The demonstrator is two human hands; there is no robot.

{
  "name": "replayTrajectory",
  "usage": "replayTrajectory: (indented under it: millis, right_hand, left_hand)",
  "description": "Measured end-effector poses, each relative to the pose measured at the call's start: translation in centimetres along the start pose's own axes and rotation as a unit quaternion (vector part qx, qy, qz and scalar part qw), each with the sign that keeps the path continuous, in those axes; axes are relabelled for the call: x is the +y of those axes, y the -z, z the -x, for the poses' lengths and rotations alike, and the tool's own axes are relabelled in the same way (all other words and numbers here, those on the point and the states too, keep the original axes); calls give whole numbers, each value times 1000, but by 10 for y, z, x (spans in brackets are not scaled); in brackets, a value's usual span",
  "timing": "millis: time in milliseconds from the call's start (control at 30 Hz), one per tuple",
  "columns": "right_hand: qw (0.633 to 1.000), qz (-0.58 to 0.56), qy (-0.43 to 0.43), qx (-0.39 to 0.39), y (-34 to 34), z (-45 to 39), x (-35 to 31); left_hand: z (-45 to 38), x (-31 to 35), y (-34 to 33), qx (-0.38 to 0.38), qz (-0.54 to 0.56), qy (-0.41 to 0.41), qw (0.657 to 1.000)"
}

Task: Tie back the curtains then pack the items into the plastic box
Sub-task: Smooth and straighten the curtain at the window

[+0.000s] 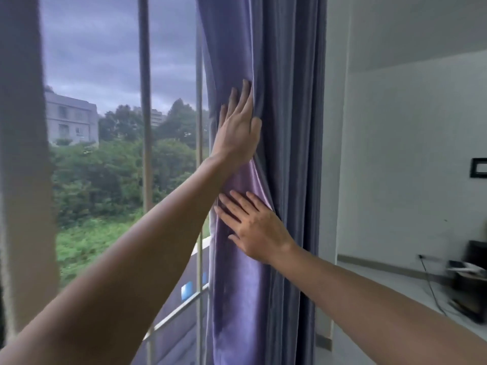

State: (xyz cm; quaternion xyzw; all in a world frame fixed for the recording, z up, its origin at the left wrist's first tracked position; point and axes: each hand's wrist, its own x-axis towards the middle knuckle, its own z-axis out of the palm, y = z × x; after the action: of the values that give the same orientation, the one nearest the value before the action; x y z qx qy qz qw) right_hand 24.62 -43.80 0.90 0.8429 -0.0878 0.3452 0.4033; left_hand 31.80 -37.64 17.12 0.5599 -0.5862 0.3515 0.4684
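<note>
A blue-purple curtain (284,75) hangs bunched in folds at the right side of a tall window. My left hand (238,130) lies flat against the curtain's left edge, fingers straight and pointing up, thumb on the fabric. Lower down, my right hand (254,229) presses on a shiny lilac fold with its fingers spread and straight. Neither hand grips the cloth. No tie-back and no plastic box are in view.
The window frame bars (144,127) stand to the left, with trees and a building outside. A second curtain edge (23,154) hangs at the far left. A white wall (408,154) is on the right, with dark objects and a cable (432,283) on the floor.
</note>
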Motion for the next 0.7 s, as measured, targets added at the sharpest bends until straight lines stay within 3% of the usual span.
replayTrajectory:
  millis: [700]
  right_hand:
    - [995,15,-93,-33,-247,15,187]
  left_hand:
    - [-106,-70,-285,11,9,-11,1000]
